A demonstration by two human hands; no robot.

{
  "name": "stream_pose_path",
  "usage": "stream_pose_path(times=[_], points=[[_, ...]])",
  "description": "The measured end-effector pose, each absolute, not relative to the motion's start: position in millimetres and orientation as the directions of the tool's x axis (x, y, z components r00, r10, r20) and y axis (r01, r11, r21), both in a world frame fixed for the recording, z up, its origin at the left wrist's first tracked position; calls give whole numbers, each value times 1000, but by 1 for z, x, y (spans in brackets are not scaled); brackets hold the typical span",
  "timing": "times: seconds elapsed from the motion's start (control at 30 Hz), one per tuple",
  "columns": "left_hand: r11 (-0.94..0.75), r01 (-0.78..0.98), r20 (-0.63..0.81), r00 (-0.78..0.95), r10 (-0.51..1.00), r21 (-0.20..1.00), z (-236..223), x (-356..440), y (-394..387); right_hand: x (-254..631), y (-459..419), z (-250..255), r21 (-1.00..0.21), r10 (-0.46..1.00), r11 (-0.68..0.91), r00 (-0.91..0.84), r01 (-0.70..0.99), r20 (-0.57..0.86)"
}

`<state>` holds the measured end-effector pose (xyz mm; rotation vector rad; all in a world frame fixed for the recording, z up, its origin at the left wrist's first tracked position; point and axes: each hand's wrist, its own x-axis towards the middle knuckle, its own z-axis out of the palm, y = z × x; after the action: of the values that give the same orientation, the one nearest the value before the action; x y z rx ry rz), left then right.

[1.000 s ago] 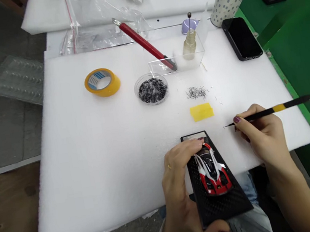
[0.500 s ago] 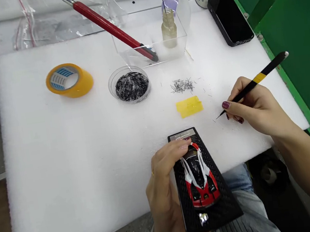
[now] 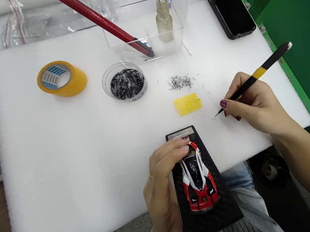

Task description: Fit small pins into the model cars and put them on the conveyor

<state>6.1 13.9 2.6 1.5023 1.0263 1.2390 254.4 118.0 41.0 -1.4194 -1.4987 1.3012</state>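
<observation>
My left hand (image 3: 164, 180) is closed around a black display base that carries a red, white and black model car (image 3: 199, 181); its fingers rest over one end of the car. In my right hand (image 3: 251, 104) a fine black paintbrush (image 3: 250, 84) with a yellow band is pinched like a pen. The brush tip touches or hovers just over the white foam sheet (image 3: 73, 173), beside a tiny dark strand; which of the two I cannot tell. Above the tip lie a piece of yellow tape (image 3: 188, 104) and a small pile of short black strands (image 3: 179, 82).
A clear round dish (image 3: 125, 82) holds many black strands. Left of it stands a yellow tape roll (image 3: 61, 79). Behind are a clear box (image 3: 146, 52) with a red-handled knife (image 3: 104, 23) and a small glass bottle (image 3: 164, 20). A black phone (image 3: 231, 11) lies at the right.
The view has shifted slightly, so the items at the back sit higher in the picture. Both hands keep their grips, and the brush tip stays near the same tiny strand.
</observation>
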Motion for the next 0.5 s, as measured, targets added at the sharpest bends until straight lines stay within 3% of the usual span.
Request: stream_pose_path(times=[0.2, 0.37, 0.5], points=[[-200, 53, 204, -83, 975, 978, 10, 31, 5, 257, 116, 37, -947, 967, -56, -217, 316, -130], [-171, 35, 172, -39, 984, 985, 12, 33, 4, 256, 118, 37, -948, 969, -47, -216, 316, -120], [-199, 119, 208, -70, 976, 973, 14, 34, 6, 252, 108, 39, -985, 978, -82, -178, 154, -109]])
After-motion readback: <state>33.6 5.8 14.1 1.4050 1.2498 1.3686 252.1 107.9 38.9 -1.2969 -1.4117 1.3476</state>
